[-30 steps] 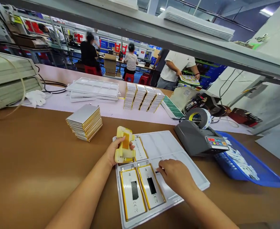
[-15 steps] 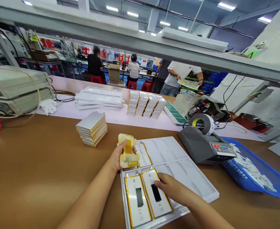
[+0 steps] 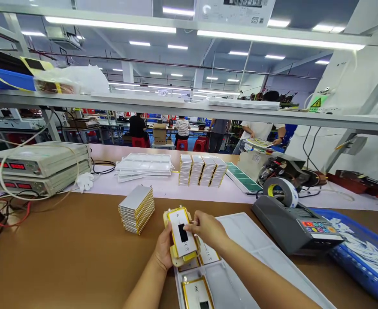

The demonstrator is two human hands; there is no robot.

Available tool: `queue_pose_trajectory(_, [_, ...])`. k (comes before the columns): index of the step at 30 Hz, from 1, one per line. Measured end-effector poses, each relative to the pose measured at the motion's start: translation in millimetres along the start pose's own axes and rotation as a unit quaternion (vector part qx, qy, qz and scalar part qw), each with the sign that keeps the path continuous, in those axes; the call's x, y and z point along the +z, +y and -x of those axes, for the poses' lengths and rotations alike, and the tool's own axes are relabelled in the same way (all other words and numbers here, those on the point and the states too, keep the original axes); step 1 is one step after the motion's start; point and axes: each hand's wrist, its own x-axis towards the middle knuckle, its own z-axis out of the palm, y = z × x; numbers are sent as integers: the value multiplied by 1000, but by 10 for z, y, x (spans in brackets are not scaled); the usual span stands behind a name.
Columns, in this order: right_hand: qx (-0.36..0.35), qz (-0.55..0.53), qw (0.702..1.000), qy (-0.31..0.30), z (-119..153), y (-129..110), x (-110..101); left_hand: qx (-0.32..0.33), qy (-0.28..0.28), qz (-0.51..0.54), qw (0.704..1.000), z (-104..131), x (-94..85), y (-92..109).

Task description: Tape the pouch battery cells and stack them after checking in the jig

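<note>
My left hand (image 3: 164,246) is wrapped round a cream-yellow fixture (image 3: 175,261). A flat white battery cell (image 3: 178,219) with yellow edges and a black patch lies in this fixture, face up. My right hand (image 3: 208,229) is closed at the cell's right edge, its fingertips by the black patch; exactly how they grip is partly hidden. Below both hands lies a white plastic tray (image 3: 237,223) with compartments. Another battery cell (image 3: 197,292) with a black patch rests in its near left compartment. One more cell (image 3: 208,253) shows in the tray partly behind my right forearm.
A stack of cells (image 3: 136,210) stands left of my hands, and several taller stacks (image 3: 203,171) stand behind. Grey tape dispenser (image 3: 294,225) and blue basket (image 3: 365,262) are at right. White trays (image 3: 143,165) and instruments (image 3: 37,167) are at back left. A metal shelf (image 3: 176,105) crosses above.
A cell has moved from the tray's near right compartment into the fixture, which is turned to face me. My right hand has moved up to it. The camera view has tilted upward.
</note>
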Motion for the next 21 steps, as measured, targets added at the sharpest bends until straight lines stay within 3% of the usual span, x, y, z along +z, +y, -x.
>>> queue_pose_trajectory(3, [2,155,987,34,28,210,-137,14,2,3,1000,-19,-4,48])
queue_pose_trajectory(6, [-22,248,968,-13,38,425,-191,17,30,6,999,-51,-2,70])
queue_pose_trajectory(9, [-46,295,954,-32,61,512,-99,15,60,12,998,-80,-19,70])
queue_pose_trajectory(13, [-28,236,970,-54,58,544,48,18,100,25,995,-93,-42,63])
queue_pose_trajectory(16, [5,164,984,-67,-5,619,87,17,100,34,994,-93,-40,58])
queue_pose_trajectory(21, [33,-15,986,-165,-53,678,112,11,86,30,996,-99,-36,49])
